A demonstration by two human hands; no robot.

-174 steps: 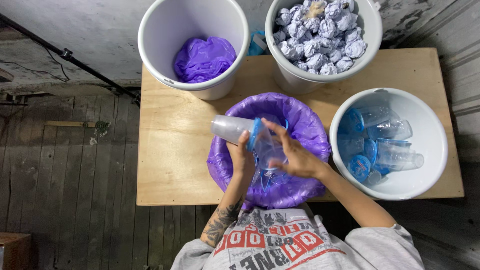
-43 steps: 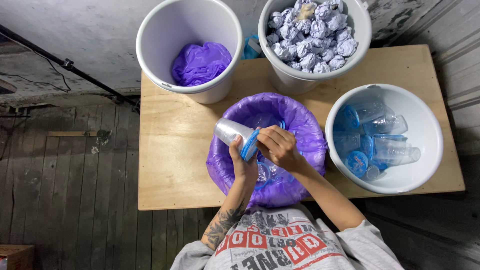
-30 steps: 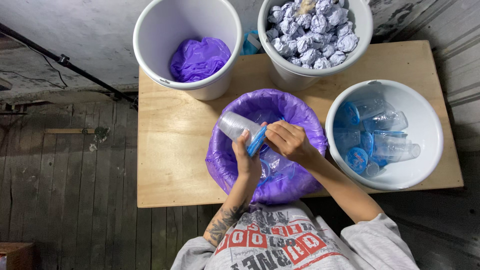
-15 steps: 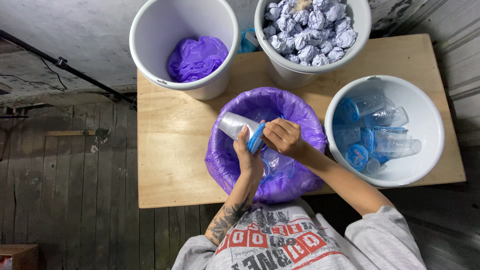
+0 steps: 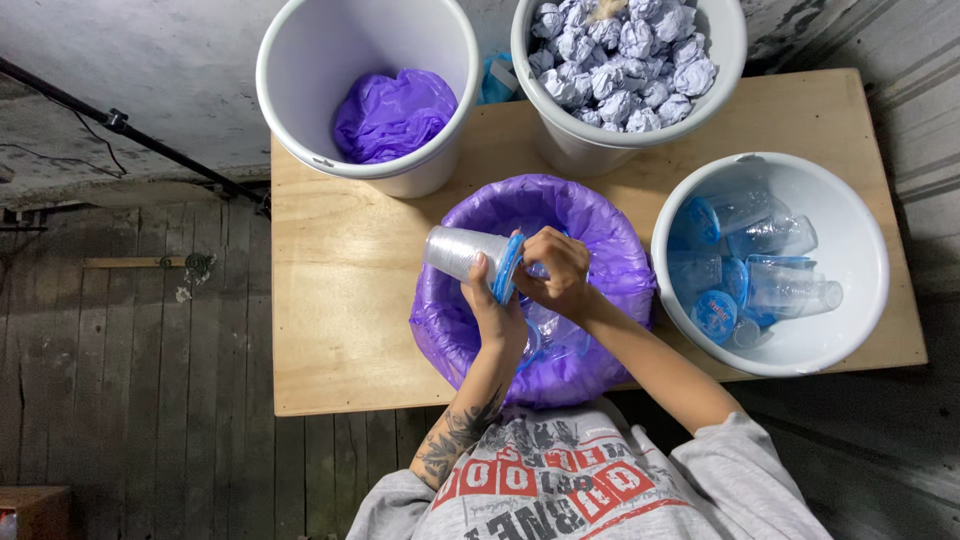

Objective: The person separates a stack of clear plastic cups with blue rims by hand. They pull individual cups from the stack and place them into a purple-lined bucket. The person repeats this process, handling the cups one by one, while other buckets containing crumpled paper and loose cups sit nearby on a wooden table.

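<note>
The left hand point(image 5: 497, 318) has its grip closed around a clear plastic cup point(image 5: 462, 252), thumb laid up along the cup's side, holding it on its side with the mouth toward the right hand. The right hand point(image 5: 556, 272) pinches the blue lid point(image 5: 508, 268) at the cup's mouth, fingers curled tight on its edge; whether the lid is fully seated or partly lifted, I cannot tell.

Both hands and the cup hang over the purple-lined bucket point(image 5: 610, 240), which sits at the near edge of the counter point(image 5: 340, 300), just in front of the person. Inside it, under the hands, lies some clear plastic.

To the right of that purple-lined bucket, almost touching it, stands a white bucket point(image 5: 860, 250) of clear cups with blue lids. Beyond the purple-lined bucket, at the counter's far edge, stands a white bucket of crumpled paper balls point(image 5: 625, 50), and to the far left of it a white bucket with a purple bag point(image 5: 392, 112) bunched in the bottom.
</note>
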